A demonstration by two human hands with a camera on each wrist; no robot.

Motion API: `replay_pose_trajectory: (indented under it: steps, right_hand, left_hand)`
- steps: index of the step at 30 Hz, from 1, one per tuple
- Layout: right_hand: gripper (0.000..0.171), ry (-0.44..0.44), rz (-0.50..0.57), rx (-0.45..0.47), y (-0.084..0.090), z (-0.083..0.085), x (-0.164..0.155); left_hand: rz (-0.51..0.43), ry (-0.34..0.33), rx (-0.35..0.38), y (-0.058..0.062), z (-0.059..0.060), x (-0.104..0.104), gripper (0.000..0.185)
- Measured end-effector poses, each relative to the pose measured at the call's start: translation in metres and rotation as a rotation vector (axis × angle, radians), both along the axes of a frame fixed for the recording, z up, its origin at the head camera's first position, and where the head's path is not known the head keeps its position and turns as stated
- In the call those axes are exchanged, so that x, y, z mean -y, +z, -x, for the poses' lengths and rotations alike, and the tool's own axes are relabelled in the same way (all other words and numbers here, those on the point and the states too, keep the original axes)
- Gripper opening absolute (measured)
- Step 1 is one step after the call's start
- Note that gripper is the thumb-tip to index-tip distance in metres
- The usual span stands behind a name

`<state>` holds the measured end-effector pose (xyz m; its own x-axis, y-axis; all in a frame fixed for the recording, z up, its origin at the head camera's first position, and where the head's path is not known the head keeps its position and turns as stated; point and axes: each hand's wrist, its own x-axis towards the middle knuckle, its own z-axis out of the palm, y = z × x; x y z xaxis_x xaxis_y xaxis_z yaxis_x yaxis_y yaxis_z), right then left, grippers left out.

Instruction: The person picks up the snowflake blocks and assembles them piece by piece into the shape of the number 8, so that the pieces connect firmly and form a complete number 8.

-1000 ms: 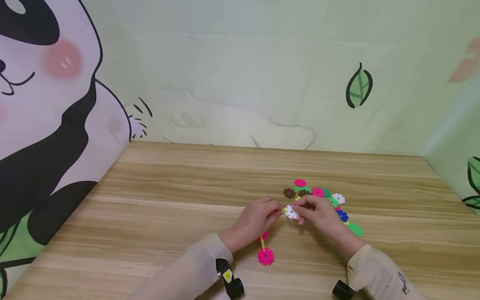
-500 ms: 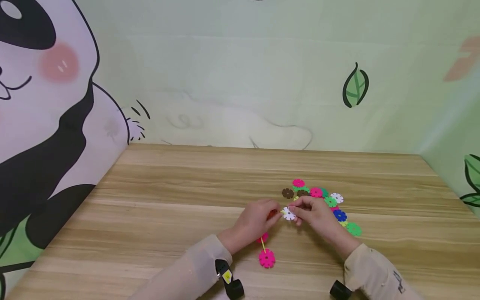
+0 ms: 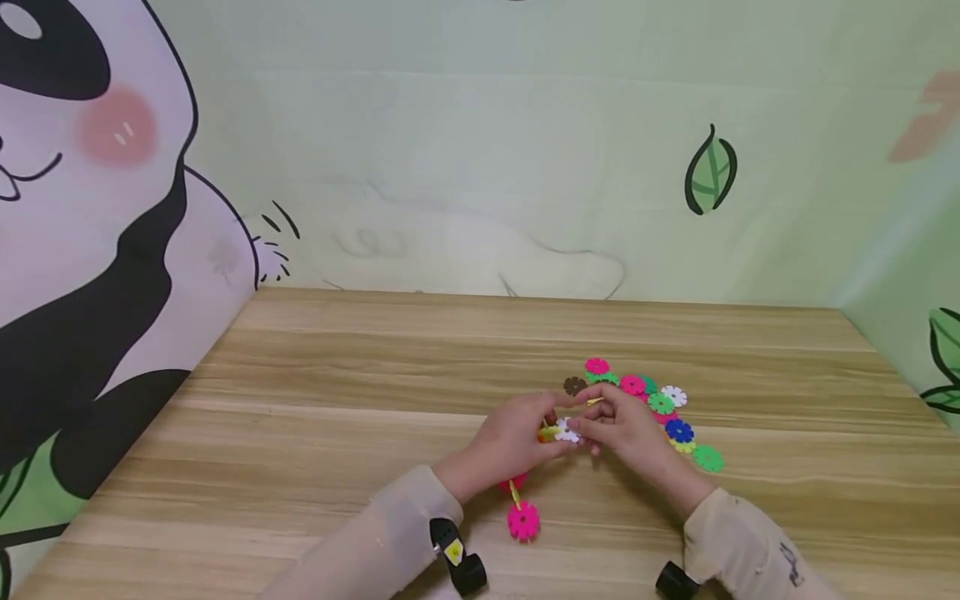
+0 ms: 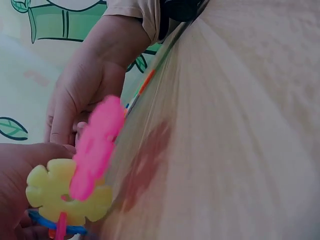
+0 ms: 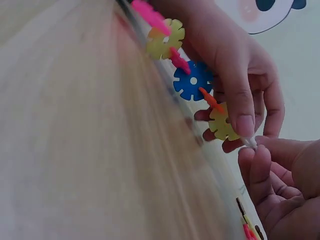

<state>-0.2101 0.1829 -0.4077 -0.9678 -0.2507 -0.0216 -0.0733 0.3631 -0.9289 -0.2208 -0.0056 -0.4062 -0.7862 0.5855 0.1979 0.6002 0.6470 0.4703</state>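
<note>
**Notched plastic discs, joined at table centre**

Left hand pinches a chain of flat, petal-edged snowflake discs. Right hand pinches a white disc against the chain's end. Loose disc pile just behind. Smooth wood-grain table; wide bare room leftward.

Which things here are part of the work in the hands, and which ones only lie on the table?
In the work:
- left hand, gripping the chain of joined discs
- right hand, pinching the white disc against the chain's end

Lying about:
- pile of loose discs on the table, behind the right hand
</note>
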Motion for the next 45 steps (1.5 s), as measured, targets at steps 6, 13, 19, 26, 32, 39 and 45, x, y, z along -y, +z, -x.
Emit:
replay_pose_trajectory:
  steps: [6,13,19,26,32,39,45]
  right_hand:
    - [0.03,0.007,-0.071,-0.047,0.003,0.001,-0.005]
    - [0.017,-0.097,-0.341,-0.263,0.011,0.004,-0.018]
    - [0.015,-0.12,-0.532,-0.28,0.018,0.005,-0.03]
    - [0.017,-0.036,-0.689,-0.177,0.024,0.002,-0.039]
    - [0.022,0.02,-0.738,-0.163,0.024,0.002,-0.039]
    - [0.022,0.015,-0.685,-0.148,0.023,0.003,-0.038]
    - [0.012,0.013,-0.573,-0.151,0.024,0.001,-0.035]
  left_hand:
    - [0.015,0.021,0.0,-0.001,0.001,0.002,0.034]
    - [0.004,0.124,0.034,-0.002,0.004,0.003,0.03]
    - [-0.018,0.223,0.066,-0.002,0.006,0.004,0.031]
    - [-0.011,0.232,0.049,-0.001,0.006,0.006,0.034]
    - [-0.022,0.198,0.037,-0.001,0.006,0.007,0.036]
    - [-0.015,0.148,0.038,-0.001,0.006,0.008,0.035]
    - [0.026,0.119,0.042,-0.001,0.006,0.007,0.034]
